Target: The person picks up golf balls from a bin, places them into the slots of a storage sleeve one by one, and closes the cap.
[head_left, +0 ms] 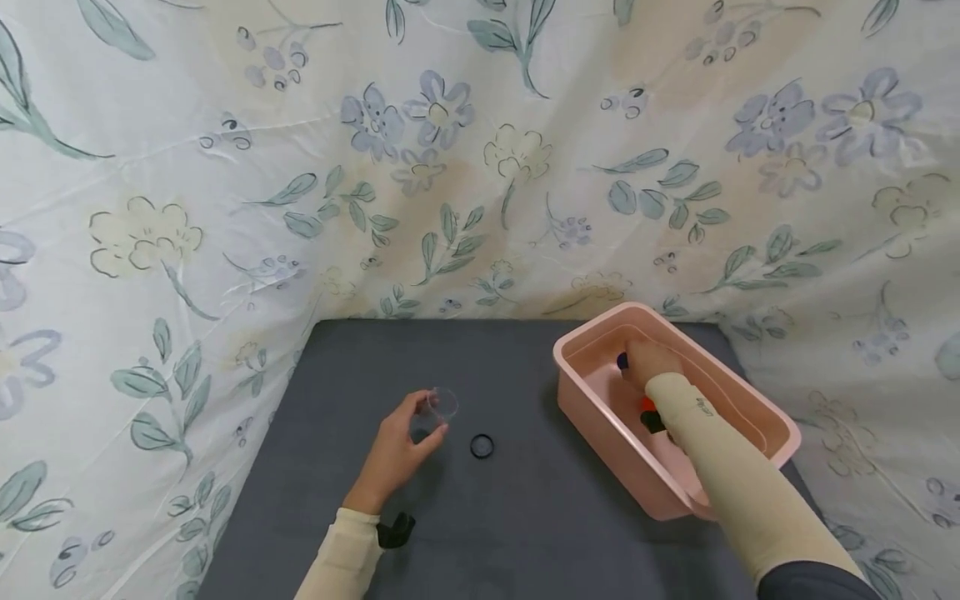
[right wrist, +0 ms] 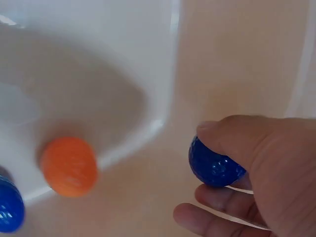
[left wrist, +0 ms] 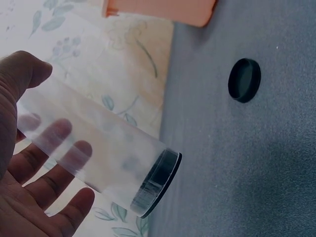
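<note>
My left hand (head_left: pixel 396 457) grips a clear plastic tube (left wrist: pixel 111 143) between thumb and fingers. A black cap (left wrist: pixel 159 181) closes the tube's lower end, and the tube is tilted above the table. To the right of that hand, a loose black cap (left wrist: pixel 244 80) lies on the table. Inside the pink bin (head_left: pixel 611 454), my right hand (head_left: pixel 655 364) pinches a blue ball (right wrist: pixel 215 164), held between thumb and fingers. An orange ball (right wrist: pixel 69 167) and a second blue ball (right wrist: pixel 10 207) sit at the bin's bottom, apart from the right hand.
A dark grey cloth-covered table (head_left: pixel 495 525) carries everything. Flower-patterned fabric (head_left: pixel 465 167) hangs behind it and along both sides. The bin stands at the table's right, its walls rising around my right hand and forearm.
</note>
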A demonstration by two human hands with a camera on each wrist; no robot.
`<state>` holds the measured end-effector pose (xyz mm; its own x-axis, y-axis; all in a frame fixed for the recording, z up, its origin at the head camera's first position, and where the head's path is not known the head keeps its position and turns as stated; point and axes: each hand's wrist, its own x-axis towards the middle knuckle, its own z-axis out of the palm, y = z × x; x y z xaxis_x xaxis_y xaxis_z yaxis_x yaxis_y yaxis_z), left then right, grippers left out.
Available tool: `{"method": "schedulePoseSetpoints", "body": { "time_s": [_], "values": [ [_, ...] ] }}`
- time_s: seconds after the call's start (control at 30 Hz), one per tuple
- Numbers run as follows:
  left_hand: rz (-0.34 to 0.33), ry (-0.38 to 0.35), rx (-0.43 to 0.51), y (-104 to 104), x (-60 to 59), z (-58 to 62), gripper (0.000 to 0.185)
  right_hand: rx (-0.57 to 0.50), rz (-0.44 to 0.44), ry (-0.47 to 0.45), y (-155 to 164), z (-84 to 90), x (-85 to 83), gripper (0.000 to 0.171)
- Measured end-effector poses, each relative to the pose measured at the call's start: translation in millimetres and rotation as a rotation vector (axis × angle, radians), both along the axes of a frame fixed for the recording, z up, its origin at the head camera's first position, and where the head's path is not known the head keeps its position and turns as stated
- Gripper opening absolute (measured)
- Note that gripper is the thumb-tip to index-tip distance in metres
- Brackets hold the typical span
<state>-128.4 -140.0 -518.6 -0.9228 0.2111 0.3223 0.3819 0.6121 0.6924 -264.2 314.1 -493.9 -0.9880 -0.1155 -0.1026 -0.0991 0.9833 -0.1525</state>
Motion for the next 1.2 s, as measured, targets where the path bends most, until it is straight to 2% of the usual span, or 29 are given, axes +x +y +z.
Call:
{"method": "schedulePoseSetpoints", "body": {
  "time_s": [0.37, 0.77, 0.93, 1.07, 1.2],
  "values": [
    [-0.008, -0.002, -0.001, 9.5, -5.7, -0.7, 0.053, 0.043, 0.019, 0.043, -10.5, 38.4, 19.7, 0.045],
    [-0.012, 0.015, 0.011, 14.2, -8.5, -0.9, 0.052, -0.059, 0.070, 0.141, -28.4, 79.6, 45.1, 0.042],
    [-0.022, 0.054, -0.006, 14.3, -7.9, -1.7, 0.053, -0.099, 0.108, 0.193, -39.3, 96.5, 58.8, 0.041],
    [-0.041, 0.058, 0.000, 16.5, -9.5, -1.0, 0.053, -0.142, 0.163, 0.259, -49.2, 106.9, 71.0, 0.039],
    [-0.061, 0.048, 0.008, 18.3, -11.1, 0.8, 0.052, -0.188, 0.256, 0.333, -64.3, 110.4, 80.0, 0.039]
  ]
}}
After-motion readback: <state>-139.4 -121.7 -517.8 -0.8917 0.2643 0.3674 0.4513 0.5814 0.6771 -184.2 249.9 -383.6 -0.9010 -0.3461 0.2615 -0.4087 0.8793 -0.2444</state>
